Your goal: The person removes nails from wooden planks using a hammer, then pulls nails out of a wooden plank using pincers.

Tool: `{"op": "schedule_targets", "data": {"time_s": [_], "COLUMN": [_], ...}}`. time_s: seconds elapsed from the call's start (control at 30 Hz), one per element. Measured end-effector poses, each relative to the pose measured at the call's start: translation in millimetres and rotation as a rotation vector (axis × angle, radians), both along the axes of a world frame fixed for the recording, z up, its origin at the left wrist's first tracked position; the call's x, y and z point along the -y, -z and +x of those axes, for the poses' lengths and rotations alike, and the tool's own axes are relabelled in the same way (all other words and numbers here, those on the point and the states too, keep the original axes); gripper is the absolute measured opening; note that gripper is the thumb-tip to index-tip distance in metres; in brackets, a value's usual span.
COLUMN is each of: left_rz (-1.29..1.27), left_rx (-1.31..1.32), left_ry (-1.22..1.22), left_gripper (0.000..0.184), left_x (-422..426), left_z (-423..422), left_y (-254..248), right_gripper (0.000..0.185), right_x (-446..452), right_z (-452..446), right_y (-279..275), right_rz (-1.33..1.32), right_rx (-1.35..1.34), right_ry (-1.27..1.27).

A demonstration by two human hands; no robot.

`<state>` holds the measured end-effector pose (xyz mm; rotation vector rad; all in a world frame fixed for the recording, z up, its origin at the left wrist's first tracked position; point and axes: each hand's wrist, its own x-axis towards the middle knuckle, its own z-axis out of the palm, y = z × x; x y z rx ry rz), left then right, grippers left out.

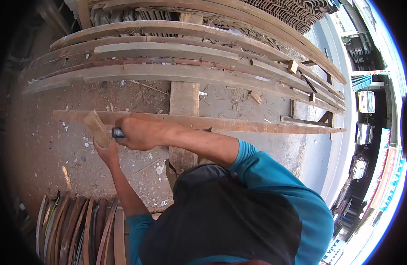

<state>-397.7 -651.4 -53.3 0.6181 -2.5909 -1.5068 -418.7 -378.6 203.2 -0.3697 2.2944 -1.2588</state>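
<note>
My left hand (107,152) is closed around the lower end of a short wooden block (97,126), which stands tilted against the long narrow plank (256,126). Just to its right, my right hand (139,131) makes a fist round a tool with a dark, rounded end (118,132). That end points at the block. The rest of the tool is hidden by my hand, so its kind does not show. The plank runs crosswise behind both hands and rests over a wooden support beam (184,99).
Several long beams (146,73) lie side by side across the far side. A small wood block (292,66) sits on them. Curved wooden strips (75,229) stand in a row at lower left. Wood chips litter the floor (141,176). Parked vehicles (366,102) are beyond at right.
</note>
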Motion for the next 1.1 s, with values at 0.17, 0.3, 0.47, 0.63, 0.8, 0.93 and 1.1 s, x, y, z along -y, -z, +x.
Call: {"op": "schedule_targets", "data": {"time_s": [0.17,0.3,0.47,0.63,0.8,0.93,1.1], "left_rz": [-0.048,-0.115,-0.094,-0.133,0.298,0.222,0.052], "left_rx": [0.087,-0.034,-0.087,-0.114,-0.023,0.240,0.226], "left_ry": [0.199,0.534,0.467,0.188,-0.022,-0.205,-0.118], "left_gripper": [0.077,0.075,0.075,0.078,0.094,0.118,0.093], "left_x": [-83.2,-177.9,-287.6,-353.9,-406.0,-433.0,-441.3], "left_z": [176.7,196.3,122.9,56.2,4.2,-66.4,-85.6], "left_y": [-45.5,-102.1,-96.1,-95.4,-84.4,-2.0,21.7], "right_gripper": [0.026,0.035,0.040,0.026,0.029,0.031,0.035], "right_x": [-142.5,-222.3,-285.8,-338.7,-379.1,-394.4,-388.5], "right_z": [112.2,181.8,262.0,326.3,390.0,435.6,476.0], "right_y": [8.2,31.1,50.5,52.4,57.4,65.1,73.4], "right_rz": [0.116,0.212,0.200,0.106,0.071,0.117,0.169], "right_rx": [0.263,0.376,0.303,0.273,0.300,0.348,0.218], "right_ry": [0.259,0.360,0.382,0.507,0.699,0.837,0.974]}}
